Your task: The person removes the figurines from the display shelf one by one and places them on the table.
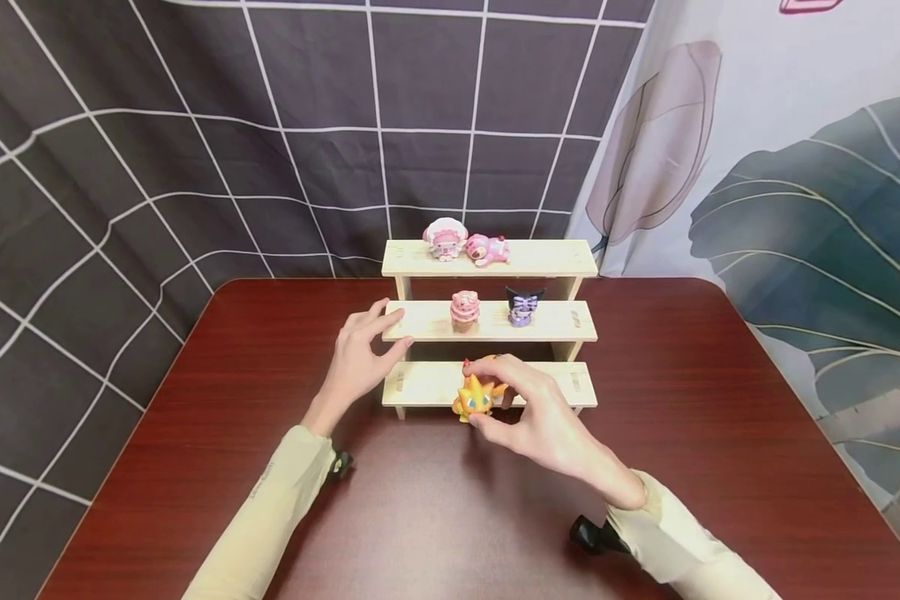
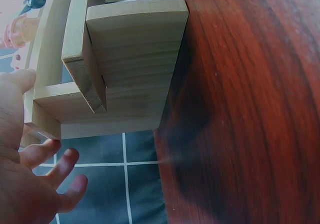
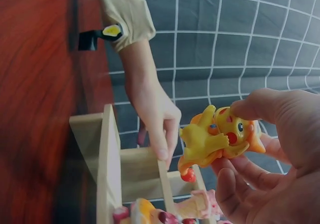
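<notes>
One right hand (image 1: 542, 417), angled inward, pinches a yellow figurine (image 1: 476, 397).

Wooden shelf (image 1: 426, 385) on red-brown table (image 1: 270, 358); two figurines (image 1: 446, 242) on top tier (image 1: 547, 258), two on middle tier (image 1: 493, 320).

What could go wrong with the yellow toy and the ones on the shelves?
The yellow toy might slip and fall, since the right hand holds it only with the fingers and thumb. The left hand grips the end of the middle shelf; a sudden jolt could topple the pink cone toy or the black-and-purple toy standing there.
</notes>
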The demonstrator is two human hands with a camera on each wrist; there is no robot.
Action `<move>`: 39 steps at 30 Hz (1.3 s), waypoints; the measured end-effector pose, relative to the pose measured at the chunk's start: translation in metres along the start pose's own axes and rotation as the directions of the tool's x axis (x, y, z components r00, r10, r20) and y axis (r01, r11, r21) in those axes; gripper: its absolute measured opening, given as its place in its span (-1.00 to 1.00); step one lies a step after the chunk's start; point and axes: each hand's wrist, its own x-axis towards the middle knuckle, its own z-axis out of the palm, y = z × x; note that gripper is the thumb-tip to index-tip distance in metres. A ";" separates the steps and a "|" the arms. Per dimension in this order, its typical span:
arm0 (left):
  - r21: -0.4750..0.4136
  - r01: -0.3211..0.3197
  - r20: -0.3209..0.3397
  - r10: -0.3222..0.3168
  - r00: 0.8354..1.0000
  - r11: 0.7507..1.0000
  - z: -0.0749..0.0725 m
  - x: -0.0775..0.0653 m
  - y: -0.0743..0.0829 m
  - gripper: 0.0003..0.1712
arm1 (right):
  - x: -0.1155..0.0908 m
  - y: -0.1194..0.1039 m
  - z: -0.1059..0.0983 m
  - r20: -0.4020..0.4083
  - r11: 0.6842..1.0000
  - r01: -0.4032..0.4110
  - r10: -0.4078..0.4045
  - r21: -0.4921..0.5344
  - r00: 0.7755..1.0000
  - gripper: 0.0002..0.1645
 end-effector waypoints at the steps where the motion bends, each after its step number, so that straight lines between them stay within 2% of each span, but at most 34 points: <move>1: 0.001 0.000 0.000 0.000 1.000 1.000 0.000 0.000 0.000 -0.50 | 0.000 0.000 0.002 -0.001 1.000 0.003 -0.003 0.002 1.000 -0.40; 6: 0.002 0.002 0.001 -0.002 1.000 1.000 0.000 0.000 0.001 -0.50 | -0.004 0.001 0.012 -0.001 1.000 0.022 -0.022 0.018 1.000 -0.41; 16: 0.013 0.018 0.010 -0.018 1.000 1.000 -0.001 -0.001 0.001 -0.49 | -0.015 0.002 0.033 0.048 0.999 0.025 -0.026 0.022 0.998 -0.40; 25: 0.012 0.005 0.004 -0.005 1.000 1.000 0.001 -0.001 -0.001 -0.49 | -0.020 0.004 0.047 0.054 0.998 0.058 -0.059 0.019 0.997 -0.38; 36: 0.008 0.000 -0.001 0.000 1.000 1.000 0.001 -0.001 -0.001 -0.49 | -0.030 0.003 0.065 0.128 0.995 -0.027 0.015 0.091 0.992 -0.41; 39: 0.007 -0.003 -0.004 0.003 1.000 1.000 0.001 -0.001 -0.001 -0.49 | -0.032 0.004 0.071 0.134 0.994 -0.019 0.005 0.107 0.991 -0.41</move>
